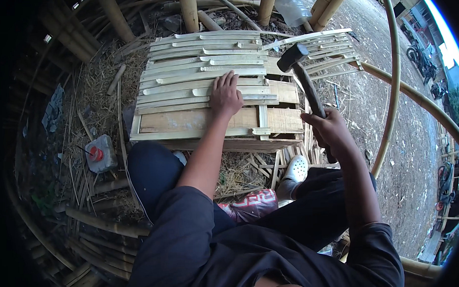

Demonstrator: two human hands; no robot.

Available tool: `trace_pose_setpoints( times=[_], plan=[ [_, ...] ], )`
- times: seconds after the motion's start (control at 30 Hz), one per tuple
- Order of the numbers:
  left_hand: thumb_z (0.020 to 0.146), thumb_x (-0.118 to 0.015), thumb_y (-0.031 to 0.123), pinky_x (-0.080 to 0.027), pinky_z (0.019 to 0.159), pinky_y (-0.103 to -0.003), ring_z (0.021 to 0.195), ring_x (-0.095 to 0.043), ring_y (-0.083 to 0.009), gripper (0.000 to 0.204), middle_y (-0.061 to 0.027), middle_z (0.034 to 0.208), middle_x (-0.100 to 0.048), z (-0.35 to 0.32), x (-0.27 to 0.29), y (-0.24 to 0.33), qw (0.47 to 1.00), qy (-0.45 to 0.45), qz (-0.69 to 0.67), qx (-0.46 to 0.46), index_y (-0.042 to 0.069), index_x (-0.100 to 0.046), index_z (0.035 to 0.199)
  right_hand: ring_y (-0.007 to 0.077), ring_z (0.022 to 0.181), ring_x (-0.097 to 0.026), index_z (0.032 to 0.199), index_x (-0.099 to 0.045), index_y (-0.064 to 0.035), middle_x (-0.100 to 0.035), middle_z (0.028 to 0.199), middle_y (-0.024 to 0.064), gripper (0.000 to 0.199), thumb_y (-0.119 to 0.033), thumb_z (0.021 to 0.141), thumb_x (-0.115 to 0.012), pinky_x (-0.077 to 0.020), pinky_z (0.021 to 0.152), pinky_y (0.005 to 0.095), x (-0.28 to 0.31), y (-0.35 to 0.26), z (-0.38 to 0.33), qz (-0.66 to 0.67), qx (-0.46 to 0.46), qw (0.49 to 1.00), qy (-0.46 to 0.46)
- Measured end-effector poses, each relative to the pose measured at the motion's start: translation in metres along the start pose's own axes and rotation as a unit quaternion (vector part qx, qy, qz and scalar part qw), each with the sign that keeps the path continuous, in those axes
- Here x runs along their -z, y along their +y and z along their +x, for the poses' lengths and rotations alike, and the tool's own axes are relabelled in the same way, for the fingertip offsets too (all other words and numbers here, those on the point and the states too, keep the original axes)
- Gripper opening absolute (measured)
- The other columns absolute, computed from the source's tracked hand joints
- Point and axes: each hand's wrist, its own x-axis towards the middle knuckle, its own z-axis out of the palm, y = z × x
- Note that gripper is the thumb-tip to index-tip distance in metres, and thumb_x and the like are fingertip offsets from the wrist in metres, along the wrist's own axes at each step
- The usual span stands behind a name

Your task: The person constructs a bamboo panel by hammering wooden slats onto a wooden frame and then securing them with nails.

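Note:
A panel of pale split-bamboo slats (182, 88), laid side by side on cross strips, rests on a low wooden box (284, 116) in front of me. My left hand (226, 97) presses on the slats right of their middle, its fingers reaching away from me. Whether anything small lies under those fingertips is hidden. To the right of the panel my right hand (329, 131) grips a hammer (311, 92) by its dark handle. The hammer is raised, its blocky metal head at the far end, apart from the slats.
Another slatted piece (322, 50) lies beyond the box's right end. Bamboo posts (189, 13) stand at the back, near a clear plastic jug (292, 8). A curved bamboo pole (395, 77) rises at right. At left, a red container (96, 154) sits on a pale block (106, 160).

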Motion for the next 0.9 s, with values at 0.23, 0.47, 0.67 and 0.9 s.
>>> trace_pose_setpoints(
  times=[0.23,0.47,0.67,0.9],
  plan=[
    [0.088,-0.052,0.016,-0.032,0.119,-0.047,0.137,-0.051,-0.0263,0.044,-0.0108,0.140,-0.061,0.004,0.004,0.005,0.999,0.013,-0.027,-0.016,0.007,-0.060,0.131,0.0044,0.040,-0.027,0.069,-0.042,-0.0206,-0.034,0.055,-0.0102,0.038,-0.025,0.099,-0.064,-0.0178,0.038,0.0262,0.022,0.018,0.013,0.277,-0.120,0.949,-0.094],
    [0.086,-0.064,0.015,-0.034,0.116,-0.051,0.129,-0.057,-0.0274,0.034,-0.0059,0.126,-0.070,0.009,0.022,0.007,0.983,-0.031,-0.123,-0.131,0.017,-0.069,0.120,0.0035,0.044,-0.035,0.093,-0.037,-0.0120,-0.039,0.064,-0.0056,0.021,-0.002,0.097,-0.055,-0.0335,0.036,0.0200,0.016,0.064,0.069,0.573,-0.247,0.773,-0.113],
    [0.077,-0.069,0.002,-0.038,0.116,-0.043,0.134,-0.053,-0.0270,0.049,-0.0057,0.141,-0.061,0.004,0.028,0.053,0.961,-0.171,-0.115,-0.185,0.016,-0.068,0.125,0.0016,0.044,-0.035,0.091,-0.037,-0.0120,-0.037,0.063,-0.0066,0.021,-0.004,0.097,-0.055,-0.0342,0.034,0.0189,0.035,0.061,0.059,0.594,-0.236,0.756,-0.138],
    [0.074,-0.061,-0.006,-0.055,0.096,-0.043,0.116,-0.064,-0.0316,0.055,-0.0101,0.122,-0.069,-0.006,0.017,0.058,0.977,-0.114,-0.083,-0.161,0.013,-0.068,0.125,0.0016,0.041,-0.032,0.072,-0.038,-0.0153,-0.034,0.055,-0.0090,0.035,-0.015,0.101,-0.058,-0.0337,0.034,0.0184,0.038,0.053,0.045,0.521,-0.216,0.810,-0.162]
  ],
)
